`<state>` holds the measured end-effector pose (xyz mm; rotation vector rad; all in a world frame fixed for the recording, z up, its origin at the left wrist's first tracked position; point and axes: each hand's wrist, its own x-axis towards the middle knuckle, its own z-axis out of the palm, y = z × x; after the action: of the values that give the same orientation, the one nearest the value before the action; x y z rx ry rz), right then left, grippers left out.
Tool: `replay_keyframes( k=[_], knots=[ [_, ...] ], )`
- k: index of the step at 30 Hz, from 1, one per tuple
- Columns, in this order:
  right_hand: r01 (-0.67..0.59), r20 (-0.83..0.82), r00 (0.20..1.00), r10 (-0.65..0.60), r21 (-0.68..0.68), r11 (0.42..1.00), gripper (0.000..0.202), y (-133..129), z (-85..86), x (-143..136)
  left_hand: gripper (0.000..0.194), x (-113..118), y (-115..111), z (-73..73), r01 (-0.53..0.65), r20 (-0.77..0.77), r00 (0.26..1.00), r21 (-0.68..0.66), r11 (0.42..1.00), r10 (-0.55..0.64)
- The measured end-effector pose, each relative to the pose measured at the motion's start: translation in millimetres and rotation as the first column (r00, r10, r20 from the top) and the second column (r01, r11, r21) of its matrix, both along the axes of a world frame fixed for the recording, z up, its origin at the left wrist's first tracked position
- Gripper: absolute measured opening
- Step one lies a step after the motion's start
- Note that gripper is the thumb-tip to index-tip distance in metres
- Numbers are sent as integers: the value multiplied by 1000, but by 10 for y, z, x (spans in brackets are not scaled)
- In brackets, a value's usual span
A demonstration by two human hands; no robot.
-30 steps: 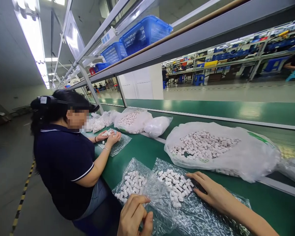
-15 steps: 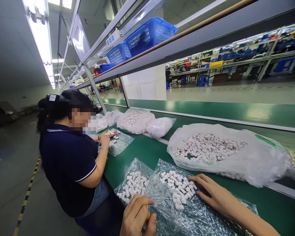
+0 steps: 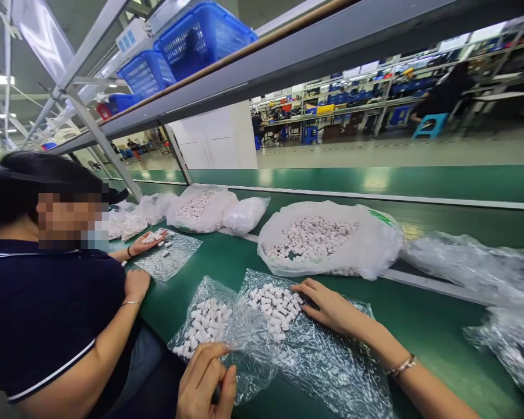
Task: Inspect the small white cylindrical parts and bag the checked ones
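Note:
My left hand is half curled at the near edge of a clear plastic bag, thumb apart from the index finger, whose tip is against the film. I see nothing held in it, though its palm side is partly hidden. In and under this bag lies a heap of small white tubular pieces. Beside it, a second pile of white pieces rests on a clear bubble-textured plastic sheet. My right hand lies with fingers stretched out, fingertips touching that pile's right edge.
A large bag of white pieces stands behind the piles, a smaller full bag farther left. Crumpled clear plastic lies right. A co-worker sits close on the left, pieces in one hand. Blue baskets sit on the overhead shelf.
The view has swung to the right, so everything appears farther left and more plastic shows at the right. Both my hands keep nearly the same pose beside the piles.

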<state>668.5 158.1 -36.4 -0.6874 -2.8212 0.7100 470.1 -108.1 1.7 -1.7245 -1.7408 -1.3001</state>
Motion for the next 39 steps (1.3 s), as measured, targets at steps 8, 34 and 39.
replay_keyframes(
  k=[8,34,39],
  knots=[
    [33,-60,998,-37,-63,997,31,-34,30,-5,24,-24,-17,5,37,-3,999,-38,999,-37],
    [-5,-198,967,-158,-637,771,31,-84,143,-14,22,-59,-73,-60,-68,17,998,7,998,68],
    [-119,-308,870,-385,-889,441,47,-60,252,8,22,-77,-100,-45,-36,4,999,-27,999,37]
  ],
)
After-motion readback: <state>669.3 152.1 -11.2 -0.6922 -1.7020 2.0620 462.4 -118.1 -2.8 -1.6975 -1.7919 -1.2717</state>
